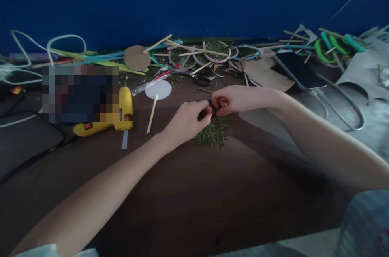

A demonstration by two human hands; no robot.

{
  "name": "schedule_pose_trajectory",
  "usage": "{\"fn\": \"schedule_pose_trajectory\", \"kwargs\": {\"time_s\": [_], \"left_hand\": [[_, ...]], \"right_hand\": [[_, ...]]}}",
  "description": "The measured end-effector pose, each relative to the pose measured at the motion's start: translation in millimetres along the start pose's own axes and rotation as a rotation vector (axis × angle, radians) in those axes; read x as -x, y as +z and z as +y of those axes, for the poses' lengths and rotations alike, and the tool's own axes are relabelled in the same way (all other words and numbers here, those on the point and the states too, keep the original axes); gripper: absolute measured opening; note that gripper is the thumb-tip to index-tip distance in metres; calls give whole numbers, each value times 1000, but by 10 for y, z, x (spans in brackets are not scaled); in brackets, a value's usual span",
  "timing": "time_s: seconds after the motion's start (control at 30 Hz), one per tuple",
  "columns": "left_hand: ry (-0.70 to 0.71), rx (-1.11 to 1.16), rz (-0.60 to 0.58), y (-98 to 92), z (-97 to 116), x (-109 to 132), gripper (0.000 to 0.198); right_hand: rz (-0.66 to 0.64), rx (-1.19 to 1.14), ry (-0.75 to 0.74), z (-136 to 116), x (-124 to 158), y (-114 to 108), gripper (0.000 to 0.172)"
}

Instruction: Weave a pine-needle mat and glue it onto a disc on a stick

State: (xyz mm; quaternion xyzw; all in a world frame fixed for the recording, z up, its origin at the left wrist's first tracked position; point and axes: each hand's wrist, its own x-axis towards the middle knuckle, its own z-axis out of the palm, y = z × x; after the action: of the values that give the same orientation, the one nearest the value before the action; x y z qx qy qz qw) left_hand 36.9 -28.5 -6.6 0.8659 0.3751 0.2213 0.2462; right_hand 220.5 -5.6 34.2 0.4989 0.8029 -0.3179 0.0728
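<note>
My left hand and my right hand meet over the middle of the dark wooden table. Both are closed in a pinch on a small dark piece held between their fingertips; I cannot make out what it is. Just below them a patch of green artificial grass lies flat on the table. A wooden stick and a white paper disc lie to the left of my left hand.
A yellow glue gun lies at the left beside a blurred-out box. At the back are a cardboard disc, sticks, coloured strips, rings and scissors. A phone and cardboard sit at the right. Cables run along the left edge.
</note>
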Motion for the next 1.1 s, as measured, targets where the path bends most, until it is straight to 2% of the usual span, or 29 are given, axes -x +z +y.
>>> {"fn": "schedule_pose_trajectory", "kwargs": {"time_s": [0.07, 0.23, 0.73, 1.0, 1.1], "left_hand": [[13, 16, 4, 1, -10, 3, 7], [31, 34, 2, 7, -32, 10, 6], [27, 43, 1, 4, -38, -4, 7], [35, 47, 5, 17, -42, -6, 7], [39, 60, 14, 18, -45, -10, 7]], "right_hand": [[55, 8, -10, 40, 7, 29, 18], [99, -54, -30, 117, 0, 110, 21], [191, -27, 23, 77, 8, 161, 13], [198, -19, 20, 77, 22, 160, 13], [134, -69, -8, 106, 59, 130, 18]]}}
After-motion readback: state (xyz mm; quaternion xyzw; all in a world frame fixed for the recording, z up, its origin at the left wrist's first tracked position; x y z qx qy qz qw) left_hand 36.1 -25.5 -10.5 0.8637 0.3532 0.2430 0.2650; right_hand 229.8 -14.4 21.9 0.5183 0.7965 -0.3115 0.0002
